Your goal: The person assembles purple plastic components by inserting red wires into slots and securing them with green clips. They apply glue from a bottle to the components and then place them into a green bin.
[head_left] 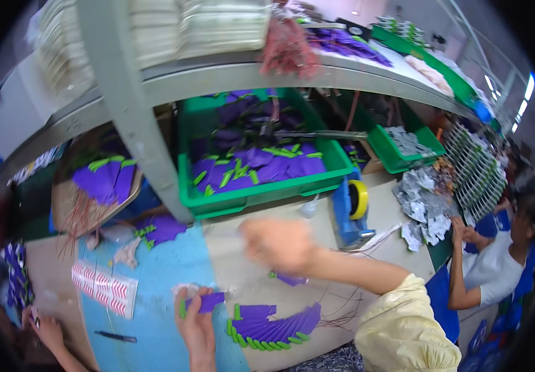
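Pinched in the fingers of my left hand (198, 322) is a flat purple piece with a green end (213, 301), held just over the blue part of the tabletop. My right hand (280, 247) is smeared by motion above the middle of the table, so its fingers and anything in them cannot be made out. To the right of my left hand, a fan of overlapping purple pieces (280, 327) lies with green ends toward me. Another purple piece (292, 279) rests beneath my right forearm, with thin reddish wires (342, 297) nearby.
A green bin (261, 201) of purple pieces stands under a metal shelf (230, 74). Right of it are a blue tape dispenser (342, 214) and crumpled silvery pieces (422, 198). A red-and-white patterned sheet (104, 288) and dark slim tool (116, 336) lie left. People work at both sides.
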`<action>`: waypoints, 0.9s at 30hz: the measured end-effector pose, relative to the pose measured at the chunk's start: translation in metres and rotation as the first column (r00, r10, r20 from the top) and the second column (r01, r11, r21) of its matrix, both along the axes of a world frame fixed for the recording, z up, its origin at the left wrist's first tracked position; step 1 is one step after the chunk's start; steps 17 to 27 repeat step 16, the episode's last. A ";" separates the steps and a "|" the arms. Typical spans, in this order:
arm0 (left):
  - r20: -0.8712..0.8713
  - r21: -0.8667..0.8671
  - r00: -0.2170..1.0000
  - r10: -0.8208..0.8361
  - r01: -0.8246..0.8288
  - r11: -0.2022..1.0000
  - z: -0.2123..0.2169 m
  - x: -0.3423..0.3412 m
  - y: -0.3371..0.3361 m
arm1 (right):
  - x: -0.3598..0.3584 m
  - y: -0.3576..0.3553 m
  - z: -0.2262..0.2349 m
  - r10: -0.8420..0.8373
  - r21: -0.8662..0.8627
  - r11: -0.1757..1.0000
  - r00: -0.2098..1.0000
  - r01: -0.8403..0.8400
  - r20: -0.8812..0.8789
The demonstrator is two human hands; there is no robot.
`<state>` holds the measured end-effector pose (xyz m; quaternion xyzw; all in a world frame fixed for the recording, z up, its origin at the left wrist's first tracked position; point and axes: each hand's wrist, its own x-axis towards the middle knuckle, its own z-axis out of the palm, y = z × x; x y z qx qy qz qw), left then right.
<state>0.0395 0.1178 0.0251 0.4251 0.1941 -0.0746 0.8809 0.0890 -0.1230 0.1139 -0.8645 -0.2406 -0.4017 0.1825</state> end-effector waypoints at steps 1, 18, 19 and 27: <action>0.003 0.015 1.000 -0.025 0.025 1.000 0.004 0.002 0.002 | 0.008 -0.031 0.042 -0.147 0.031 0.989 0.972 0.144 0.184; 0.051 -0.043 0.960 -0.275 0.277 0.960 0.033 -0.009 -0.033 | 0.108 -0.301 0.198 -0.657 0.200 0.753 0.710 0.626 0.253; 0.051 -0.043 0.960 -0.275 0.277 0.960 0.033 -0.009 -0.033 | 0.108 -0.301 0.198 -0.657 0.200 0.753 0.710 0.626 0.253; 0.051 -0.043 0.960 -0.275 0.277 0.960 0.033 -0.009 -0.033 | 0.108 -0.301 0.198 -0.657 0.200 0.753 0.710 0.626 0.253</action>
